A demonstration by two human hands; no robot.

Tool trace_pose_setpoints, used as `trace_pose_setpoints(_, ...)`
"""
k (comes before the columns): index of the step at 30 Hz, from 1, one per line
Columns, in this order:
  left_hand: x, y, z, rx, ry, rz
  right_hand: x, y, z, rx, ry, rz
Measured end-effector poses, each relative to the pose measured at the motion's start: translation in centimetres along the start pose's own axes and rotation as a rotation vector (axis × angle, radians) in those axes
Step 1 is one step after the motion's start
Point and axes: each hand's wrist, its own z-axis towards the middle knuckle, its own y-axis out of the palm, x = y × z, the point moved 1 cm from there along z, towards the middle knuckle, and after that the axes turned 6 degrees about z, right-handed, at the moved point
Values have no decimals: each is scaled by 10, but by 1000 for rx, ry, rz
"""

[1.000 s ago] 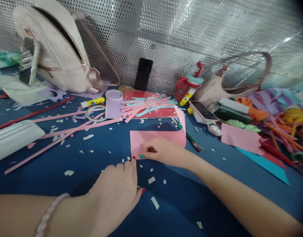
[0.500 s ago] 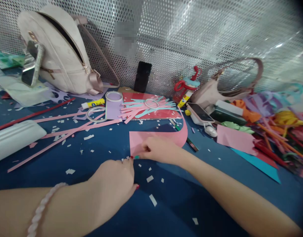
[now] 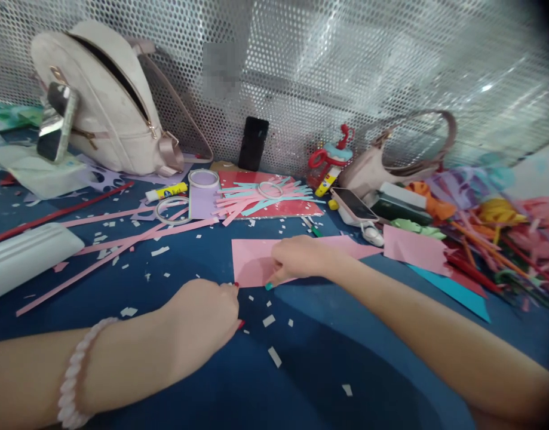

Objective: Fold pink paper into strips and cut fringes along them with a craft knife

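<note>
A long piece of pink paper (image 3: 252, 257) lies flat on the blue table, its right end tapering off beyond my right forearm. My left hand (image 3: 206, 313) has its fingers curled, one red-nailed fingertip at the paper's lower left corner and the thumb on the table below. My right hand (image 3: 301, 257) rests bent over the paper, with a green-nailed fingertip at its lower edge. Its palm and wrist hide part of the sheet. White paper scraps (image 3: 269, 321) are scattered around both hands.
Behind lie pink and blue strips with a ring (image 3: 270, 190), a purple card (image 3: 202, 200) and a glue stick (image 3: 166, 192). A backpack (image 3: 108, 113) and upright phone (image 3: 253, 143) stand at the back. Another phone (image 3: 355, 205) and coloured paper lie right, a white roll (image 3: 32, 257) left.
My right hand has slid right along the lower edge, away from the left fingertips. The paper's right end, curled upward before, now lies extended rightward. My left hand stays at the corner.
</note>
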Motion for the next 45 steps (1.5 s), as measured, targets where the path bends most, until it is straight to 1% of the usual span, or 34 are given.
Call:
trace_pose_setpoints(6,-1,-1,0,-32,-1,14,19,7,-9,-24,78,-1)
trace_pose_setpoints(8,-1,-2,0,-27,-7,7,22,8,-8,-12,53,45)
trace_pose_setpoints(12,-1,1,1,-2,-7,3,22,9,-4,-20,-62,303)
trace_pose_setpoints(14,-2,4,2,22,-5,3,19,8,-1,-16,-82,374)
trace_pose_setpoints(16,-2,7,2,52,-7,-2,16,6,0,-5,-68,321)
trace_pose_setpoints(18,-2,10,1,80,-13,-12,14,3,-1,-10,-32,203)
trace_pose_setpoints(20,-2,11,1,85,-13,-15,15,1,-3,-30,20,104)
trace_pose_setpoints(22,-2,10,2,74,-7,-7,19,1,-7,-41,67,50)
trace_pose_setpoints(26,-2,7,1,54,4,-10,33,7,-16,-43,119,4)
trace_pose_setpoints(31,-3,1,-1,-4,7,4,51,15,-23,-66,158,60)
trace_pose_setpoints(33,-7,-1,0,33,8,-4,57,17,-24,-62,143,96)
trace_pose_setpoints(34,-10,-3,1,74,8,-10,59,18,-24,-59,123,123)
trace_pose_setpoints(38,-22,-4,8,286,59,-48,66,23,-21,-44,8,271)
trace_pose_setpoints(40,-26,-2,12,362,85,-62,67,26,-20,-35,-40,342)
trace_pose_setpoints(42,-30,1,15,396,82,-78,64,26,-19,-26,-93,403)
trace_pose_setpoints(45,-36,3,19,373,65,-171,52,24,-16,-4,-178,471)
